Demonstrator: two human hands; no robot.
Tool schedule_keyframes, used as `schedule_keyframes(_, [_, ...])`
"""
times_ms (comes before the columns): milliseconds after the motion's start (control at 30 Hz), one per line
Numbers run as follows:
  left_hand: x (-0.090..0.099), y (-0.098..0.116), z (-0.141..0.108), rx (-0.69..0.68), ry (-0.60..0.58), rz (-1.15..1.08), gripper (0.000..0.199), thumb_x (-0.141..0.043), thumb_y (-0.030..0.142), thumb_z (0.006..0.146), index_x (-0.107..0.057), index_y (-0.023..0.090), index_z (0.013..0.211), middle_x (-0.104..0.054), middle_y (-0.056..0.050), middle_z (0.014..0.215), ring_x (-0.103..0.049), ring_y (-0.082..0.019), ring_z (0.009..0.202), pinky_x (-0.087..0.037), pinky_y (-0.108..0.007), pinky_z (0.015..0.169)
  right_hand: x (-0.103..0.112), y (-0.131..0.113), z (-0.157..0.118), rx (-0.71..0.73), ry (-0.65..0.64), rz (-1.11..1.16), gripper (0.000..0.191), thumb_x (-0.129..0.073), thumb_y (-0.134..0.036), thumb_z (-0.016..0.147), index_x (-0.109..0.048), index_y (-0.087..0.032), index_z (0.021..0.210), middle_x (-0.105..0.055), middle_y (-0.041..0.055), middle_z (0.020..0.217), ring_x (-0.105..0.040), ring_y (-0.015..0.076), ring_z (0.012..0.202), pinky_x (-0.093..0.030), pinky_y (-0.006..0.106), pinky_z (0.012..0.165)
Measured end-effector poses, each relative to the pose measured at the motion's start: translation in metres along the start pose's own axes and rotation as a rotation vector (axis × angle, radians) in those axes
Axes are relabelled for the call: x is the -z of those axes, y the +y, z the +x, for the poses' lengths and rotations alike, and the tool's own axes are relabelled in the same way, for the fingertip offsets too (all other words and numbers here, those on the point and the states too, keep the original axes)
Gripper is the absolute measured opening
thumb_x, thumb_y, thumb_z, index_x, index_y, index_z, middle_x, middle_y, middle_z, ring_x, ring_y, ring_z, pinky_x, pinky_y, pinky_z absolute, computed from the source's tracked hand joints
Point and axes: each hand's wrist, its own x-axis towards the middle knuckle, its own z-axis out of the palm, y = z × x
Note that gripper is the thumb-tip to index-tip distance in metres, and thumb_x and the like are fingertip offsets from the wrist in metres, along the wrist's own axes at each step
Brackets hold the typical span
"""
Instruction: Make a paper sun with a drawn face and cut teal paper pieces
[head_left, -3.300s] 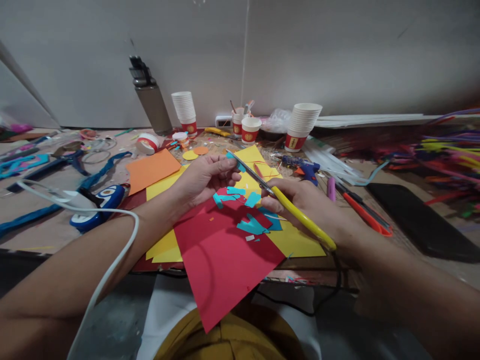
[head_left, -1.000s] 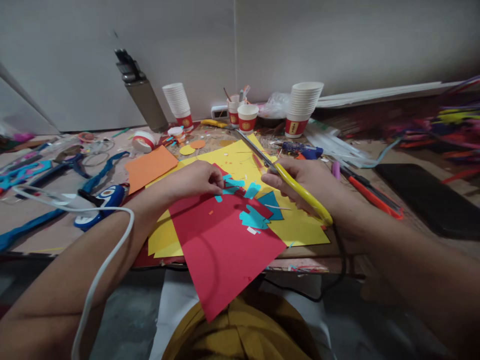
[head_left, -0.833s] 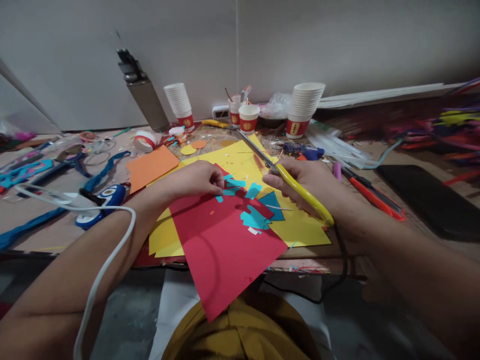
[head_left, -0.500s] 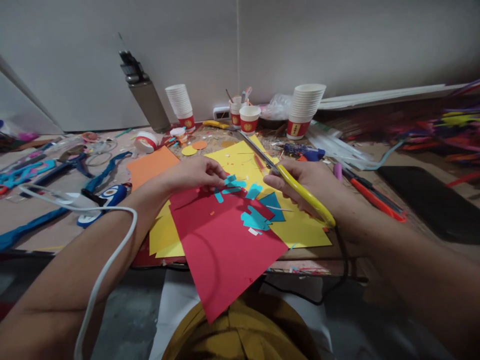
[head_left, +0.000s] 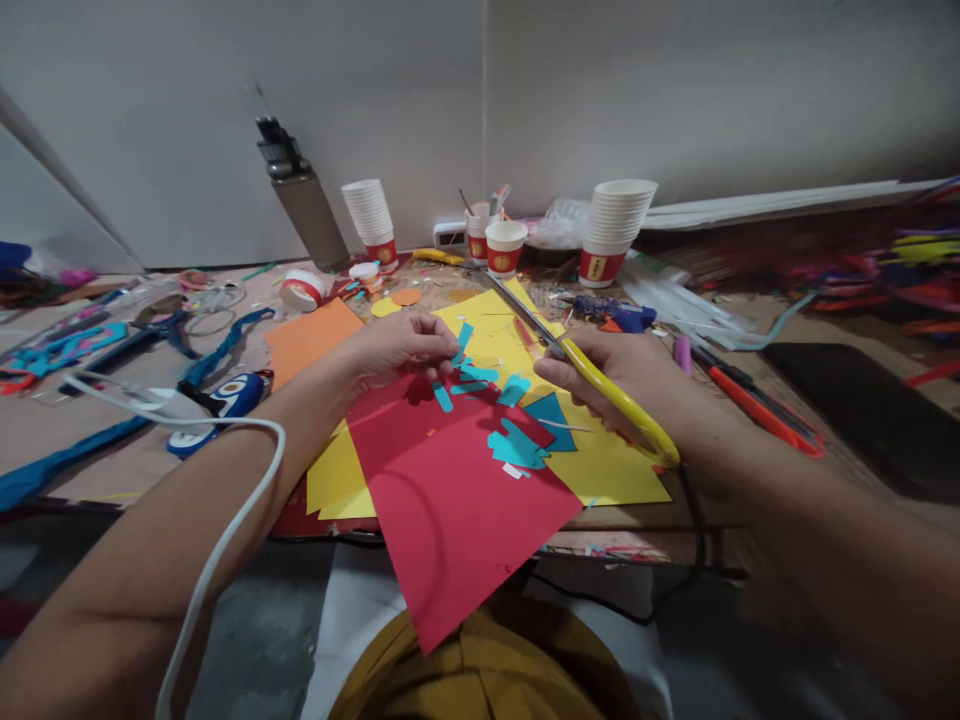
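While the right hand (head_left: pixel 643 378) grips yellow scissors (head_left: pixel 600 378), the left hand (head_left: pixel 405 350) pinches a blue strip (head_left: pixel 463 342)

And it's the table (head_left: pixel 52 425) that takes up the most room, spreading well out to both sides of the red sheet (head_left: pixel 465 520). Yellow paper (head_left: pixel 626 478) pokes out from beneath that sheet, left and right. The sheet itself lies at a slant, its near corner jutting past the table's edge. Now the scissors, off the sheet's right side: fingers curled round the handles, blades (head_left: pixel 521 308) sloping away and to the left. Are they parted? I can't tell from here. Over the sheet's far left part, there's the left hand, thumb and finger seemingly closed on that strip. Blue scraps (head_left: pixel 516 447) are strewn over the sheet's far half and along its right edge. Last, the strip, and here's the relation that counts: it juts from the left fingertips around the sheet's far end, long axis tipping away and to the right, crosswise to the blades. Left hand's right on it; right hand's well apart, out beyond the sheet's right side.
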Motion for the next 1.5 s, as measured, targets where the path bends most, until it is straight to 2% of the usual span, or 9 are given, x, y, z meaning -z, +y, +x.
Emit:
schedule_keyframes(200, [-0.003, 0.001, 0.0, 0.008, 0.014, -0.061, 0.018, -0.075, 0.016, 0.066, -0.058, 0.011, 0.066, -0.067, -0.008, 0.057, -0.06, -0.01, 0.046, -0.044, -0.016, 0.044, -0.002, 0.001, -0.001, 0.011, 0.014, -0.014, 0.045, -0.054, -0.066, 0.08, -0.056, -0.021, 0.075, -0.05, -0.0007, 0.056, -0.04, 0.0112, 0.046, -0.027, 0.025, 0.044])
schedule_keyframes(467, [-0.004, 0.0, 0.001, -0.057, -0.01, -0.102, 0.02, -0.07, 0.013, 0.068, -0.052, 0.012, 0.059, -0.064, -0.008, 0.053, -0.056, -0.008, 0.045, -0.034, -0.015, 0.039, -0.004, 0.004, -0.001, 0.008, 0.004, -0.055, 0.042, -0.055, -0.062, 0.082, -0.056, -0.021, 0.074, -0.051, -0.0016, 0.057, -0.04, 0.0103, 0.046, -0.027, 0.025, 0.044])
schedule_keyframes(767, [0.0, -0.006, 0.004, -0.086, -0.054, -0.165, 0.019, -0.074, 0.013, 0.067, -0.055, 0.012, 0.067, -0.07, -0.01, 0.068, -0.061, -0.009, 0.052, -0.045, -0.017, 0.048, -0.001, -0.005, -0.002, 0.012, -0.017, -0.062, 0.045, -0.052, -0.064, 0.082, -0.057, -0.019, 0.075, -0.047, -0.0024, 0.054, -0.039, 0.0099, 0.046, -0.025, 0.025, 0.044])
schedule_keyframes(933, [-0.001, -0.006, 0.005, -0.125, -0.07, -0.163, 0.019, -0.072, 0.018, 0.071, -0.056, 0.011, 0.066, -0.065, -0.006, 0.059, -0.054, -0.006, 0.045, -0.033, -0.013, 0.039, 0.0, -0.006, -0.002, 0.018, -0.01, -0.081, 0.044, -0.053, -0.061, 0.082, -0.051, -0.02, 0.067, -0.044, -0.0038, 0.051, -0.037, 0.0088, 0.045, -0.024, 0.024, 0.044])
schedule_keyframes(1067, [-0.005, -0.004, 0.003, -0.141, -0.027, -0.181, 0.016, -0.07, 0.016, 0.07, -0.056, 0.011, 0.065, -0.06, -0.002, 0.054, -0.052, -0.005, 0.045, -0.035, -0.013, 0.04, -0.001, -0.005, -0.002, 0.033, -0.022, -0.08, 0.041, -0.054, -0.059, 0.083, -0.052, -0.02, 0.069, -0.046, -0.0034, 0.051, -0.039, 0.0092, 0.046, -0.024, 0.024, 0.045])
schedule_keyframes(1300, [-0.008, -0.003, 0.003, -0.151, 0.022, -0.217, 0.022, -0.073, 0.013, 0.066, -0.052, 0.014, 0.067, -0.062, 0.0, 0.053, -0.054, -0.006, 0.044, -0.042, -0.015, 0.045, -0.002, -0.003, -0.003, 0.053, -0.023, -0.087, 0.038, -0.055, -0.055, 0.084, -0.051, -0.02, 0.069, -0.048, -0.0037, 0.052, -0.041, 0.009, 0.045, -0.024, 0.024, 0.045])
schedule_keyframes(1500, [-0.007, -0.003, 0.004, -0.219, 0.07, -0.199, 0.024, -0.071, 0.011, 0.063, -0.047, 0.014, 0.062, -0.067, -0.005, 0.063, -0.059, -0.008, 0.048, -0.032, -0.014, 0.038, -0.002, -0.003, -0.003, 0.067, -0.012, -0.107, 0.038, -0.054, -0.055, 0.084, -0.051, -0.02, 0.069, -0.047, -0.0035, 0.054, -0.042, 0.0096, 0.047, -0.024, 0.024, 0.045])
